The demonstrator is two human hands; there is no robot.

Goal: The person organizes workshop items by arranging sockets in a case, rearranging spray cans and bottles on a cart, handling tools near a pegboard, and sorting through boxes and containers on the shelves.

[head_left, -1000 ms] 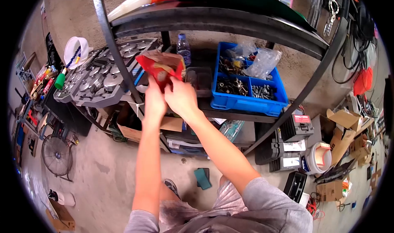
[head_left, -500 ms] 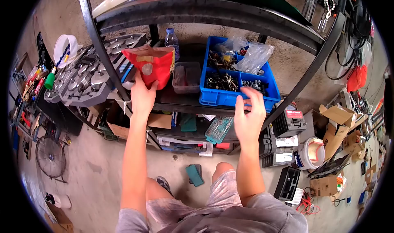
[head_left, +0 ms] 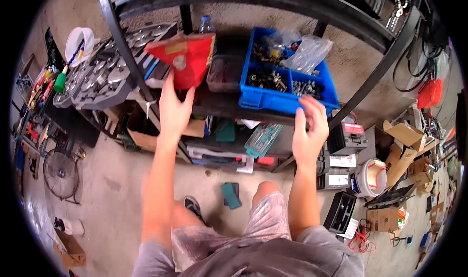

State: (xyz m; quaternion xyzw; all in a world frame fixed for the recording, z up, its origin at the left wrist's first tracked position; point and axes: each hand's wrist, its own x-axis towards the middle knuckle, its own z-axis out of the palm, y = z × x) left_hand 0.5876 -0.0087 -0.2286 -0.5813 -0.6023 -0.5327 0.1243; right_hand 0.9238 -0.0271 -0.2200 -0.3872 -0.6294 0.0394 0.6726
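Note:
A red pouch (head_left: pixel 187 65) stands on the shelf at the left, its top edge spread wide. My left hand (head_left: pixel 174 108) is just in front of it, thumb and fingers apart, fingertips right at the pouch's lower side. To the right sits a blue divided bin (head_left: pixel 265 100) with small metal hardware (head_left: pixel 268 80) in its compartments and a clear plastic bag (head_left: pixel 309 54) on top. My right hand (head_left: pixel 311 130) is at the bin's front right corner, fingers loosely curved with a gap to the thumb, nothing visible in it.
Between pouch and bin is a clear plastic tub (head_left: pixel 224 74); a water bottle (head_left: pixel 206 25) stands behind. Dark shelf posts (head_left: pixel 360 91) flank both sides. A grey socket-tool case (head_left: pixel 109 79) is at left. Below lie a teal case (head_left: pixel 263 139) and, on the floor, a green pad (head_left: pixel 231 195).
My left hand has loosened from the red pouch and drawn down slightly, thumb now off it. My right hand has shifted a little right and down along the bin's front.

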